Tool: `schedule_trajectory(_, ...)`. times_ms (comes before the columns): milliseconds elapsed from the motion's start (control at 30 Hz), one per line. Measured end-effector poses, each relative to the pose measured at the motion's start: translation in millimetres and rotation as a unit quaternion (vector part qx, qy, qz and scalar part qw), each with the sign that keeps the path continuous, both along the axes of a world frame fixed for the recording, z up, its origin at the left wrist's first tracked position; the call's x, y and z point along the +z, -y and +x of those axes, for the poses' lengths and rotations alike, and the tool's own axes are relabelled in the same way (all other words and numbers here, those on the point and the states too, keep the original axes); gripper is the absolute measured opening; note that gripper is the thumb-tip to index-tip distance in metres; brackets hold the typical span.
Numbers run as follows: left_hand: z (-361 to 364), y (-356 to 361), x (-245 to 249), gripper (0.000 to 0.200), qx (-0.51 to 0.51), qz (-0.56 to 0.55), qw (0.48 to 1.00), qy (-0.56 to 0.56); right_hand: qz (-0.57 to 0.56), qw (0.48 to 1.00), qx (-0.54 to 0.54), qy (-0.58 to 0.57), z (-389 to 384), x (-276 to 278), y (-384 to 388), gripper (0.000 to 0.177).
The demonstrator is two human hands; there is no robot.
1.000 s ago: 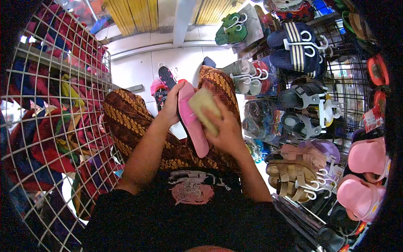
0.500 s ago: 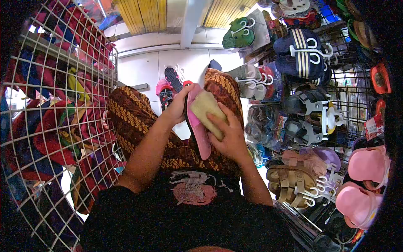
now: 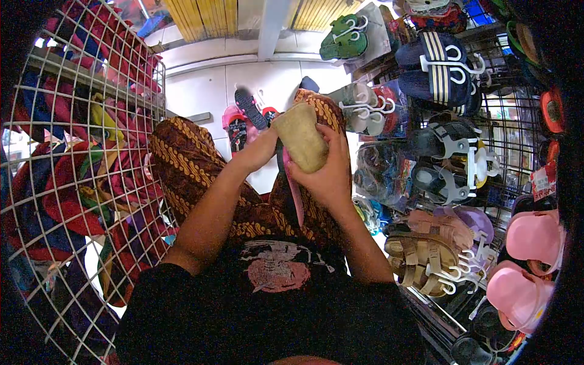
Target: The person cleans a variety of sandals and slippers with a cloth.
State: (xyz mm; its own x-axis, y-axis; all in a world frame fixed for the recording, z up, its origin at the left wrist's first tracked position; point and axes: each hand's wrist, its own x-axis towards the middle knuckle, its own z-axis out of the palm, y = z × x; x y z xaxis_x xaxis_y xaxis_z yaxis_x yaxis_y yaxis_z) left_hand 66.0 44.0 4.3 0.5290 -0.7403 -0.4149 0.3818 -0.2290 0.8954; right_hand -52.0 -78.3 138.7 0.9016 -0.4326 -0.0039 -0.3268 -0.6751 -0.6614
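while aloft, one slipper (image 3: 295,196), one cloth (image 3: 301,139)

Your forearms reach forward with elbows bent, the wrists converging in front of you. Your left hand (image 3: 260,149) is curled closed, and your right hand (image 3: 326,177) grips tightly just beside it, knuckles toward you.

R hand (image 3: 328,176) slid tan cloth (image 3: 301,145) up to top of pink sandal (image 3: 294,188), now turned edge-on.

Two hands (image 3: 260,149) (image 3: 328,177), one pink slipper (image 3: 294,185), one tan cloth (image 3: 301,137).
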Motion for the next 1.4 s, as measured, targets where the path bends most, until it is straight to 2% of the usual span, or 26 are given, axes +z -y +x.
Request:
schedule_trajectory(67, 2, -2, 6, 0.049, -0.029, 0.057, 0.998, 0.021, 0.014, 1.000, -0.008, -0.002, 1, -8, -1, 0.081)
schedule_trajectory(167, -1, -2, -34, 0.057, 0.010, 0.021, 1.000, 0.005, 0.056, 0.998, -0.013, 0.027, 5, -10, -11, 0.079)
schedule_trajectory(267, -7, -1, 26, 0.062, 0.023, 0.023, 0.999, 0.018, 0.078, 0.996, -0.047, -0.001, 7, -3, -17, 0.078)
schedule_trajectory(367, -8, 1, 6, 0.065, 0.043, -0.021, 0.998, 0.045, 0.062, 0.996, -0.056, -0.032, 7, 1, -22, 0.079)
schedule_trajectory(467, -10, -1, 9, 0.063, 0.044, 0.000, 0.997, 0.058, 0.067, 0.994, -0.072, -0.051, 10, 4, -23, 0.080)
schedule_trajectory(567, -13, -2, 32, 0.061, 0.068, -0.001, 0.998, 0.017, 0.053, 0.995, -0.067, -0.060, 11, 5, -26, 0.079)
schedule_trajectory(667, -10, -4, -7, 0.058, 0.069, -0.055, 0.996, 0.032, 0.095, 0.994, -0.045, -0.008, 7, 4, -27, 0.077)
schedule_trajectory(767, -17, -6, 50, 0.057, 0.057, -0.045, 0.997, 0.041, 0.088, 0.994, -0.051, -0.038, 4, 8, -27, 0.076)
schedule_trajectory(867, -17, -3, 57, 0.058, 0.009, -0.079, 0.992, 0.102, 0.047, 0.998, -0.037, 0.034, 2, -5, -29, 0.075)
schedule_trajectory(967, -19, -2, 45, 0.061, 0.033, -0.071, 0.997, 0.016, 0.056, 0.996, -0.067, -0.036, 7, 7, -29, 0.074)
schedule_trajectory(1067, -20, -2, 83, 0.064, 0.078, -0.050, 0.996, 0.010, 0.078, 0.996, -0.029, -0.016, 4, 0, -18, 0.074)
schedule_trajectory(1133, -18, -1, 87, 0.066, 0.076, -0.041, 0.996, 0.002, 0.113, 0.992, -0.044, -0.029, 6, 4, -18, 0.075)
schedule_trajectory(1267, -21, -2, 83, 0.067, 0.080, -0.015, 0.997, -0.006, 0.104, 0.992, -0.058, -0.041, 5, 7, -26, 0.074)
schedule_trajectory(1367, -22, -3, 23, 0.065, 0.074, -0.061, 0.992, 0.082, 0.068, 0.996, -0.034, -0.044, 6, -3, -27, 0.074)
schedule_trajectory(1400, -24, -6, 27, 0.064, 0.078, -0.065, 0.994, 0.049, 0.073, 0.996, -0.027, -0.040, 4, -3, -27, 0.074)
